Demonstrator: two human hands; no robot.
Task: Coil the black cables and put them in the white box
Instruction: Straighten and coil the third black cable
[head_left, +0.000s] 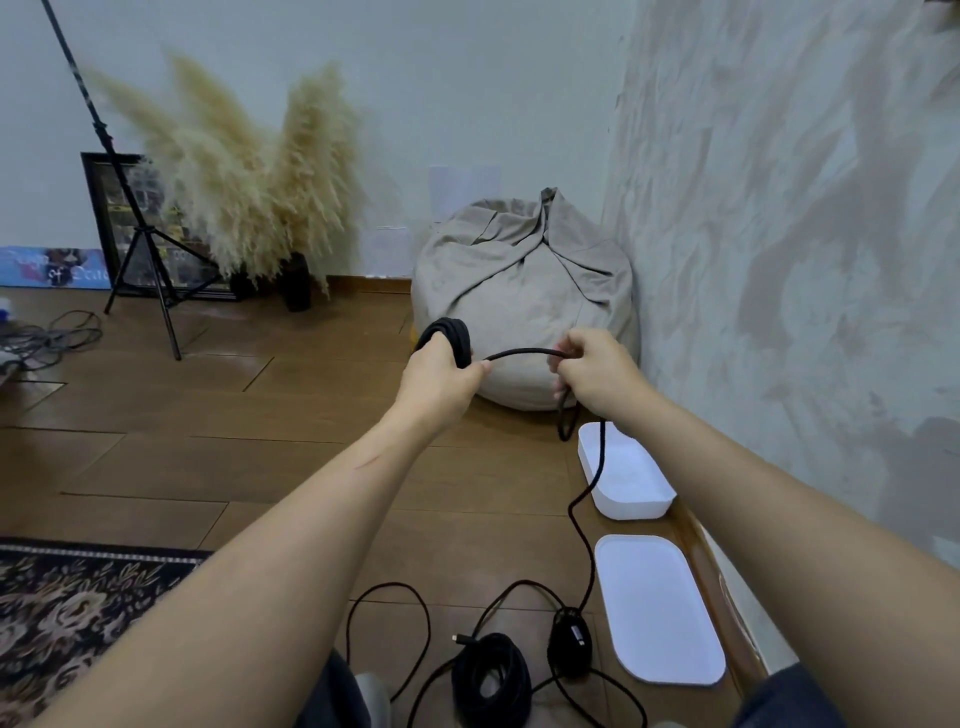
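1. Out over the wooden floor (260, 441), in front of the grey beanbag (519, 270), both hands are being held up with a black cable (524, 353) arching between them.
2. The left hand (441, 371) is gripping a tight coil (452, 335) of that cable. Its fingers are passing through the loops and its thumb is pressing on the strand that is leaving the coil.
3. The right hand (597, 376) is curling closed around the free run of cable, pinching it near the knuckles. A short loop is dangling just below the fist.
4. From that right hand the cable is dropping past the left rim of the white box (634, 506) and snaking across the floor to a black power brick (571, 642) near the floor's near edge.
5. The white box is sitting open against the floor's right edge by the wall, just this side of the beanbag. Its white lid (657, 608) is lying flat on the floor beside it, nearer the camera.
6. A second coil (491, 670) is lying on the floor just left of the power brick, with loose strands looping around it.
7. A patterned rug (78, 613) is showing at the near left corner. A light stand (140, 234) and pampas grass (244, 187) are standing by the far wall.
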